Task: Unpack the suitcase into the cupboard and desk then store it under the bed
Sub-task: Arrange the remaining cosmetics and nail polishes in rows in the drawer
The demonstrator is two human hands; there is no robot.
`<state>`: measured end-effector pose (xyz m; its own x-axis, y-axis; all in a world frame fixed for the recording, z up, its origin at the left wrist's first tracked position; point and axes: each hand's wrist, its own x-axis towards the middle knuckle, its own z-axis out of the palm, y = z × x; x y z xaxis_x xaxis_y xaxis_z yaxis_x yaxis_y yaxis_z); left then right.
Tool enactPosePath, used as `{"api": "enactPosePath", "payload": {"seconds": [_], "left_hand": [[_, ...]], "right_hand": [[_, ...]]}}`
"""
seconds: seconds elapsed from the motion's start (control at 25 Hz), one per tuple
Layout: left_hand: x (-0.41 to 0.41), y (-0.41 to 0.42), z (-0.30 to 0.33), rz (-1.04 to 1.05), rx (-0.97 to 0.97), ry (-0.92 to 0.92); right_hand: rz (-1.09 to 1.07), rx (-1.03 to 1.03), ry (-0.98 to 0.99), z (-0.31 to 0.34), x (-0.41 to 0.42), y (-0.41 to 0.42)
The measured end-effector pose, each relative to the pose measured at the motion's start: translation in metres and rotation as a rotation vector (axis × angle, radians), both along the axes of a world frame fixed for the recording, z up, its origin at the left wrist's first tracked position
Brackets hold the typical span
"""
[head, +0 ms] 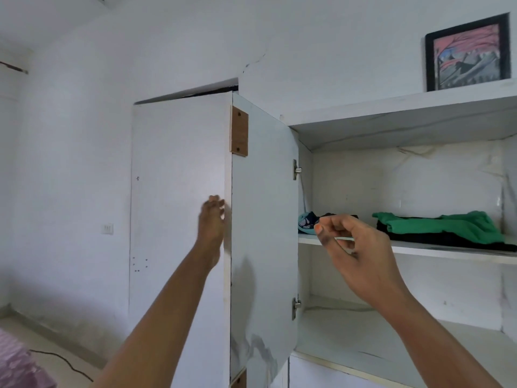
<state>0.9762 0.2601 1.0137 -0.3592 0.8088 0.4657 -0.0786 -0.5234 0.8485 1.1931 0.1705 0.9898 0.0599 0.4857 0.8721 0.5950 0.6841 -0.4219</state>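
Observation:
The white cupboard stands open, its door (179, 208) swung out to the left. My left hand (211, 219) reaches up to the door's outer edge, fingers loosely apart and touching it, holding nothing. My right hand (355, 247) hovers in front of the upper shelf (419, 249), fingers curled loosely, empty. On that shelf lie a folded green and black garment pile (444, 228) at the right and a small teal and dark folded garment (306, 224) at the left, partly hidden by my right hand. The suitcase is not in view.
The lower shelf (363, 345) of the cupboard is bare. A framed picture (467, 54) stands on the ledge above. A pink bedspread corner (16, 362) and a black cable (67, 365) lie on the floor at the lower left. A wall switch (107, 228) sits left of the door.

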Motion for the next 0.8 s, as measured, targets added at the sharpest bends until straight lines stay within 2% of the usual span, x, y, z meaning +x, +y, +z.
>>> {"api": "enactPosePath", "payload": {"seconds": [0.08,0.24,0.44,0.56,0.68,0.8], "left_hand": [[0.017,-0.001,-0.005,-0.06,-0.07,0.019],[0.049,-0.022,-0.014,-0.092,-0.015,-0.041],[0.123,-0.04,-0.027,-0.021,0.137,0.179],[0.179,-0.031,-0.035,-0.013,0.231,0.096],[0.232,-0.023,-0.04,0.0,0.195,-0.014],[0.277,-0.016,-0.042,-0.114,0.11,0.054]], "right_hand": [[-0.031,-0.001,-0.009,0.0,0.009,-0.008],[-0.135,0.069,0.039,-0.002,0.05,-0.041],[-0.385,0.136,0.185,0.001,0.128,-0.09],[-0.64,0.207,0.272,-0.003,0.189,-0.114],[-0.945,0.338,0.312,-0.009,0.25,-0.139],[-1.228,0.266,0.368,-0.019,0.311,-0.165]]}}
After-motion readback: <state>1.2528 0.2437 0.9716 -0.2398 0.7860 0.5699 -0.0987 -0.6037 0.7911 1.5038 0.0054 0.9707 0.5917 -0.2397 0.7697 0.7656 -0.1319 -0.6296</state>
